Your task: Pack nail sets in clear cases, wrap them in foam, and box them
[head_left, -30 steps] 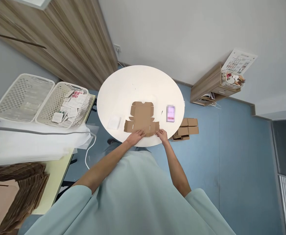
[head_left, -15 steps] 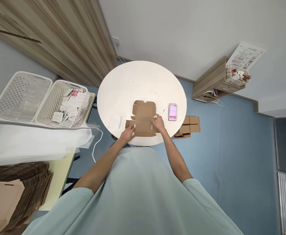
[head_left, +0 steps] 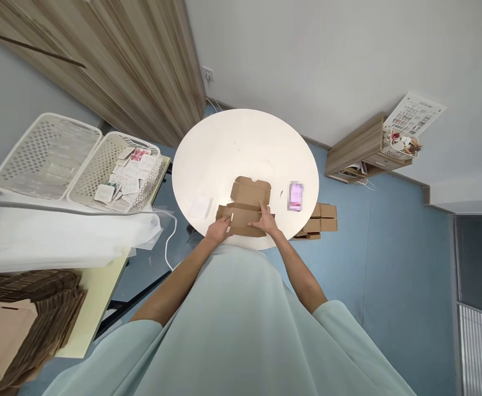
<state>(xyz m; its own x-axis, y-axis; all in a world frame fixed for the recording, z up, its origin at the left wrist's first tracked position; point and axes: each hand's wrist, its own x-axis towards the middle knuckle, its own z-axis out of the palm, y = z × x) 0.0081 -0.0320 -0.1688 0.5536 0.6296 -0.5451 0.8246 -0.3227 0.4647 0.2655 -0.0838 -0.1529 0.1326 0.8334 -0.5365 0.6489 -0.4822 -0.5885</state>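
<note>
A brown cardboard box [head_left: 245, 217], partly folded, lies near the front edge of the round white table. Its lid panel, with a small notch, points away from me. My left hand [head_left: 219, 230] is closed on the left side flap, beside a white slot. My right hand [head_left: 266, 221] grips the right side, its thumb reaching over the base panel and its forefinger pointing toward the lid; part of the right flap is hidden beneath it. To the right lies a phone [head_left: 295, 196] with a blurred pink screen, and to the left a white stack of sheets [head_left: 201, 207].
On a side table at left stand two white baskets [head_left: 113, 170], one holding packets, with white plastic sheeting [head_left: 67, 242] and a stack of flat cardboard [head_left: 55, 319] nearer me. Folded boxes [head_left: 327, 218] are low beyond the table's right edge. A wooden cabinet [head_left: 356, 146] stands at the wall.
The side flaps have been folded up and the lid panel now tilts. My right thumb has moved inward over the base. The whole view has shifted slightly.
</note>
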